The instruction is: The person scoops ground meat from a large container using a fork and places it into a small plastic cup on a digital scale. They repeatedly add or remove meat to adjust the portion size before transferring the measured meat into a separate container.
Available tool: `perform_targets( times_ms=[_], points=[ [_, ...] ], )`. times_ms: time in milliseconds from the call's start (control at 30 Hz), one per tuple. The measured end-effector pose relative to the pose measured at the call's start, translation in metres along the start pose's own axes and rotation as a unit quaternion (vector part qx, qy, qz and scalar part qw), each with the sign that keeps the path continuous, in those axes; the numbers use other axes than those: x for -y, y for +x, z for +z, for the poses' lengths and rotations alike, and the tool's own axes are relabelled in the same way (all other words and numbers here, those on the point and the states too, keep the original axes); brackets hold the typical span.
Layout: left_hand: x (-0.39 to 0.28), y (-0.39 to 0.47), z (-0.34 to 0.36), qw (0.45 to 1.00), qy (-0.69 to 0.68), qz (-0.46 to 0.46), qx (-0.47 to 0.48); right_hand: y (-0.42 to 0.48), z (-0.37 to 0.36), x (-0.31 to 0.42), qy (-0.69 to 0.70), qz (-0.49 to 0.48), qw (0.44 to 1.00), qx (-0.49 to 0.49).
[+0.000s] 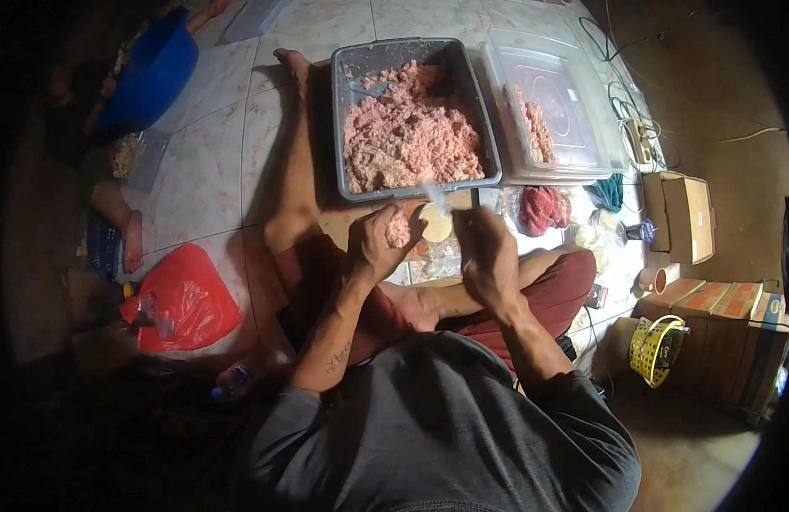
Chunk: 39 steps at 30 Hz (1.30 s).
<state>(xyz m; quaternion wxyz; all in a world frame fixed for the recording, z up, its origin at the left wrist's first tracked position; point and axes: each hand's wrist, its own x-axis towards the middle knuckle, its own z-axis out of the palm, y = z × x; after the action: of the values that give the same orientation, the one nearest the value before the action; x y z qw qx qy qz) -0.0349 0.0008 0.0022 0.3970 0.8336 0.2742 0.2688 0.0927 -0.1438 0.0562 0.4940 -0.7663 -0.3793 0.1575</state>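
Note:
My left hand (376,246) is closed around a lump of pink minced mixture (397,230). Beside its thumb is a pale round dough wrapper (436,223), apparently held at the fingertips. My right hand (488,253) grips a small whitish utensil (438,197), motion-blurred, so its exact kind cannot be told. The utensil's tip is above the wrapper, close to the near rim of a grey plastic tub (413,191). Inside that tub lies a big heap of pink minced mixture (413,137). A clear plastic bag (436,261) lies under the hands, partly hidden.
Right of the tub stands a lidded clear container (554,102) with more pink mixture. Nearby lie a red cloth (543,210), a cardboard box (679,217) and a yellow basket (653,352). Leftward are a red plastic bag (189,301), a blue basin (154,70) and another person's foot (132,242).

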Motion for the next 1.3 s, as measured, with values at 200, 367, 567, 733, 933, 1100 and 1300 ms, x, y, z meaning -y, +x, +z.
perform_targets(
  times_ms=[200,367,567,733,933,1100,1300],
  points=[
    [-0.003,-0.003,-0.006,0.939,-0.299,-0.096,0.142,0.106,0.012,-0.091,-0.213,-0.123,0.969,-0.004],
    [0.004,0.009,-0.023,0.886,-0.441,-0.046,0.136,0.100,-0.016,-0.024,-0.338,-0.060,0.927,0.153],
    [0.016,0.018,-0.016,0.658,-0.744,-0.048,0.109,0.035,-0.025,-0.006,-0.098,-0.102,0.990,0.002],
    [0.008,0.019,-0.009,0.689,-0.706,-0.108,0.124,0.020,-0.001,-0.011,-0.045,-0.125,0.989,-0.064],
    [0.008,0.013,-0.009,0.714,-0.677,-0.103,0.142,0.047,0.003,-0.054,-0.159,-0.100,0.981,-0.055],
    [-0.024,0.007,-0.027,0.941,-0.328,-0.061,0.062,0.024,-0.032,0.017,-0.074,-0.077,0.994,0.039],
    [-0.010,0.017,-0.015,0.994,-0.088,0.013,0.070,0.009,-0.057,0.049,-0.104,-0.078,0.981,0.142]
  ],
)
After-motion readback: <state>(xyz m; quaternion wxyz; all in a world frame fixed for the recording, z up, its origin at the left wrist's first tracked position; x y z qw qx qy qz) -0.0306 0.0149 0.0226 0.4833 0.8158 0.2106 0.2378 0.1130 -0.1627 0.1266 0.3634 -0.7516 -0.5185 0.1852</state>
